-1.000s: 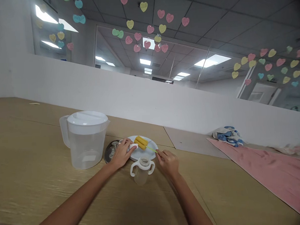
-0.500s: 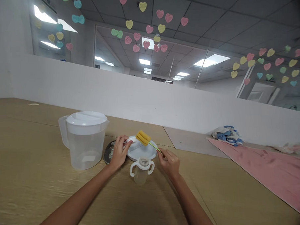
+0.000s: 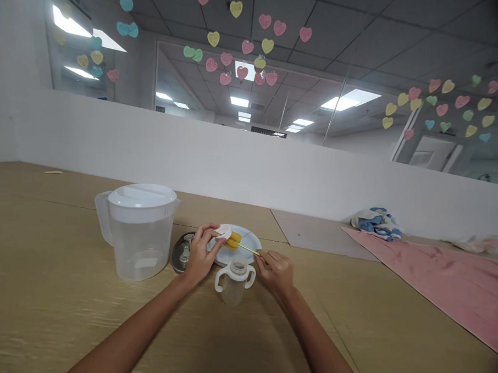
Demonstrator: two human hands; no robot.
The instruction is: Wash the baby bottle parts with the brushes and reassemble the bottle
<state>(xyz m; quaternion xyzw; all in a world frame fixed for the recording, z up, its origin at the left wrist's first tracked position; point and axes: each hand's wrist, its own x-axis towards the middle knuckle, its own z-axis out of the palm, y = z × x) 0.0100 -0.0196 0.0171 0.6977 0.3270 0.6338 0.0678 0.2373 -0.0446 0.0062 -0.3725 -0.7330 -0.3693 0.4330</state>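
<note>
One cap (image 3: 223, 231) is pinched in the left hand (image 3: 201, 251), a brush (image 3: 240, 244) sits gripped in the right hand (image 3: 276, 268) with its yellow head (image 3: 234, 240) at the cap, and a bottle (image 3: 233, 289) stands between both hands, before a plate (image 3: 249, 237).

Jug (image 3: 142, 238) left of tray (image 3: 176, 259), plate (image 3: 249, 236) right of tray, brush (image 3: 234, 241) above plate, bottle (image 3: 233, 289) before plate

On the near side of the handled bottle (image 3: 232, 290), a hand could pass over counter (image 3: 243, 351) between left forearm (image 3: 131, 332) and right forearm (image 3: 317, 329). Behind the bottle, left hand (image 3: 201, 253), white cap (image 3: 223, 231), sponge brush (image 3: 235, 239) and plate (image 3: 252, 242) block; farther left, pitcher (image 3: 143, 238); just right, right hand (image 3: 276, 268).
</note>
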